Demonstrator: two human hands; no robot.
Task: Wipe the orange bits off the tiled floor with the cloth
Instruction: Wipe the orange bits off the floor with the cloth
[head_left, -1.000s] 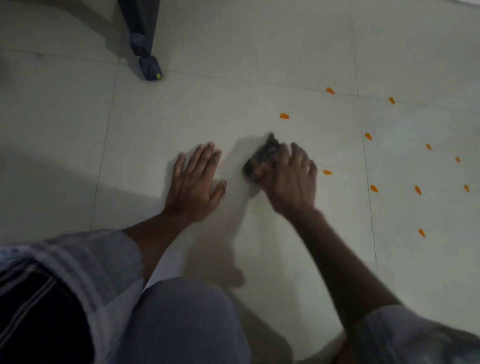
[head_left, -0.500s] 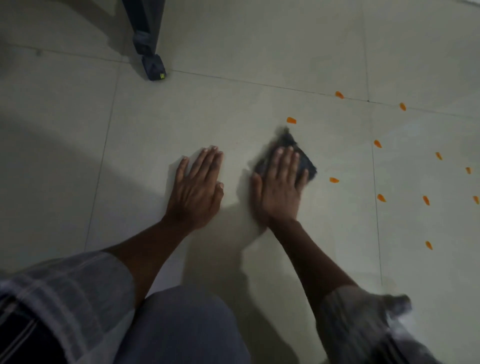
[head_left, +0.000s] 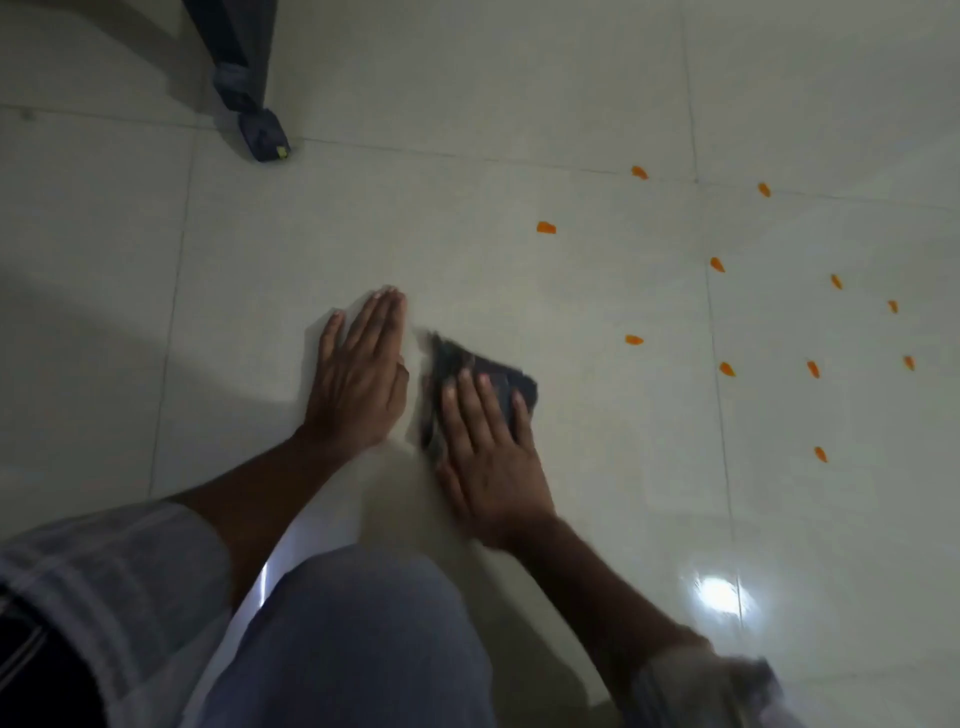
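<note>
My right hand (head_left: 488, 457) lies flat over the cloth (head_left: 457, 374), hiding its near part, so I cannot tell its full outline. The dark furniture leg (head_left: 234, 67) is cut off by the top edge, and both sleeves leave the frame below, the right cuff (head_left: 727, 691) smeared by blur. The orange bits (head_left: 727, 369) are too small for me to make out what they are.

The right hand (head_left: 488, 457) drew the dark cloth (head_left: 470, 376) nearer and leftward across the floor, ending just beside the left hand (head_left: 358, 384), away from the orange bits (head_left: 634, 340).
</note>
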